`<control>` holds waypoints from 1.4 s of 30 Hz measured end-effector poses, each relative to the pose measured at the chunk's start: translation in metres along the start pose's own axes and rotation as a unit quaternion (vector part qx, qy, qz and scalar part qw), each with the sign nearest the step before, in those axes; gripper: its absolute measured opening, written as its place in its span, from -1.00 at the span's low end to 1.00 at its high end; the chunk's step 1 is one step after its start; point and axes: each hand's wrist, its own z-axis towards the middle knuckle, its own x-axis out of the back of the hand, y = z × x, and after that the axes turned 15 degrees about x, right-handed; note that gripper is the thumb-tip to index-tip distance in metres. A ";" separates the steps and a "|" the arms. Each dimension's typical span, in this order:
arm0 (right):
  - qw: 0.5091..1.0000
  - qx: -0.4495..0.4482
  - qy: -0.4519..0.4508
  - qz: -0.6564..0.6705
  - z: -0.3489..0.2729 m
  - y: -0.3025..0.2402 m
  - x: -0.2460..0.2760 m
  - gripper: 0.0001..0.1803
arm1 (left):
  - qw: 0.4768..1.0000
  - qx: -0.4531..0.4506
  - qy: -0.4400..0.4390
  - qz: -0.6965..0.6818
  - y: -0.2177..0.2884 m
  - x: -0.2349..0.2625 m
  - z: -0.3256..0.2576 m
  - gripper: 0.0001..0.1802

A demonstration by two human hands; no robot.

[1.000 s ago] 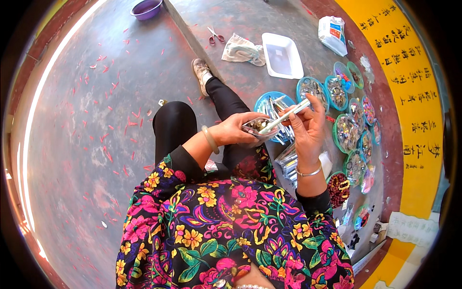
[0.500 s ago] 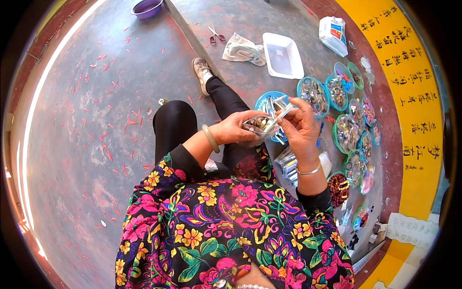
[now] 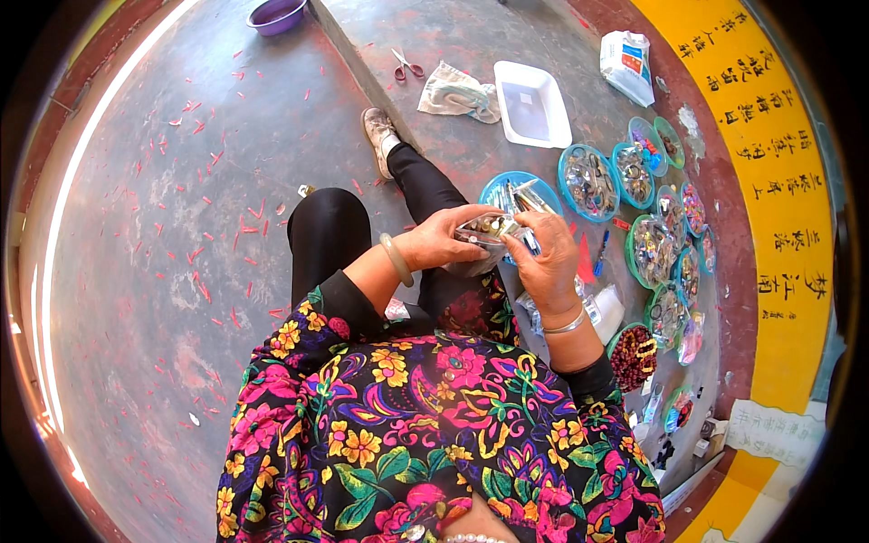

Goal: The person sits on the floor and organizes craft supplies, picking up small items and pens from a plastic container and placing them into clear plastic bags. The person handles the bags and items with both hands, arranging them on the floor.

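My left hand (image 3: 445,241) is closed around a small clear plastic bag (image 3: 471,264), held above my lap. Several small brownish and pale pieces (image 3: 490,225) show in its mouth. My right hand (image 3: 549,257) is at the bag's right edge, thumb and fingers drawn together. What they pinch is hidden behind the fingers. Just beyond both hands, a blue round basket (image 3: 543,187) holds pen-like sticks and strips, partly covered by my right hand.
More round baskets (image 3: 589,184) of small parts crowd the floor to the right. Farther off are a white tray (image 3: 534,107), a cloth (image 3: 459,93), scissors (image 3: 406,66), a white package (image 3: 627,68) and a purple basin (image 3: 276,15). Red scraps (image 3: 204,292) litter the floor at left.
My right hand has come down and closer to the bag. The pale strip between its fingers no longer shows. A red piece on the floor has come into view beside my right wrist.
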 end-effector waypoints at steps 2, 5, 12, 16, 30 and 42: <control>1.000 0.014 0.002 -0.009 -0.001 0.000 -0.001 -0.74 | 1.000 -0.003 0.000 0.002 -0.001 0.001 0.001 -0.30; 0.999 0.031 0.006 -0.033 0.000 -0.004 -0.002 -0.79 | 1.000 -0.010 -0.005 -0.005 -0.002 0.001 0.002 -0.30; 0.997 0.002 -0.007 -0.080 0.000 -0.006 0.002 -0.85 | 1.000 0.004 -0.005 -0.021 -0.003 0.000 0.001 -0.30; 0.998 0.017 -0.031 -0.048 0.005 -0.003 0.009 -0.87 | 0.999 -0.006 -0.010 -0.030 -0.005 0.001 0.002 -0.30; 0.994 0.075 -0.079 -0.029 0.012 -0.003 0.004 -0.82 | 1.000 -0.021 0.009 -0.010 -0.009 0.005 0.005 -0.32; 0.999 0.006 -0.035 -0.011 -0.003 -0.008 0.005 -0.73 | 0.999 -0.024 0.024 0.019 -0.003 0.002 0.002 -0.37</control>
